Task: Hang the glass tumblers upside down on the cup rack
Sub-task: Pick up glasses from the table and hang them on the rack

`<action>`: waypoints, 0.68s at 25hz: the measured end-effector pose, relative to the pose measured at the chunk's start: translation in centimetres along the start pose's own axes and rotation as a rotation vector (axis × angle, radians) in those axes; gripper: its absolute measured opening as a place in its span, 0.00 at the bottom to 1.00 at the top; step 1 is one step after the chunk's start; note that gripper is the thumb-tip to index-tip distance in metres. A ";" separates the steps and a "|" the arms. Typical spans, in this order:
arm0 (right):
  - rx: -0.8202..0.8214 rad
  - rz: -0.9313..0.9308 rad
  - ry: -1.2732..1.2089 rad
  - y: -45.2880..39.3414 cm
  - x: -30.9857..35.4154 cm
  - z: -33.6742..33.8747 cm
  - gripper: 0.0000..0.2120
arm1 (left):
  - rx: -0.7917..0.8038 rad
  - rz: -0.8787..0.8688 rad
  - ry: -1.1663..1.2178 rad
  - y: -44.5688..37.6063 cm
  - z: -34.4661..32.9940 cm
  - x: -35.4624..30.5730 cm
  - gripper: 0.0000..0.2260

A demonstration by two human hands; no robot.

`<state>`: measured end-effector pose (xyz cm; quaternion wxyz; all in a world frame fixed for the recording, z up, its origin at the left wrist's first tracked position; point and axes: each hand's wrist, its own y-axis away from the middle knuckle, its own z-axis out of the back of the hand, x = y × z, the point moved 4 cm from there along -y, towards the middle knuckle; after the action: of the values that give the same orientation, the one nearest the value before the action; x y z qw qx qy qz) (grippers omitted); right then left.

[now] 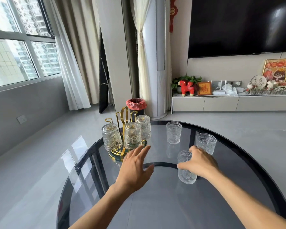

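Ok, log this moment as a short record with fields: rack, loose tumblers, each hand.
rack: gold cup rack on the glass table, three tumblers hung upside down
free pegs: at least two visible
loose tumblers: three upright, right of the rack
left hand: open, empty, near the rack base
right hand: wrapped around the nearest tumbler, which stands on the table

My two bare forearms and hands, nothing worn.
My left hand and right hand carry no rings, watch, gloves or bands; both forearms are sleeveless up to the frame edge.
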<state>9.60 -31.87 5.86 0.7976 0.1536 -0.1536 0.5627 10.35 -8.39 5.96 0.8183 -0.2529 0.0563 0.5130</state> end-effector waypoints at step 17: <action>-0.118 0.630 -0.755 8.8 14.0 -1.3 0.30 | -0.103 0.545 1.961 0.9 5.3 0.0 0.23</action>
<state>5.85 -16.64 11.20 0.4849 0.2473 -0.5025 0.6717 8.64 -5.59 10.22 0.2552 -0.5755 0.7355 0.2504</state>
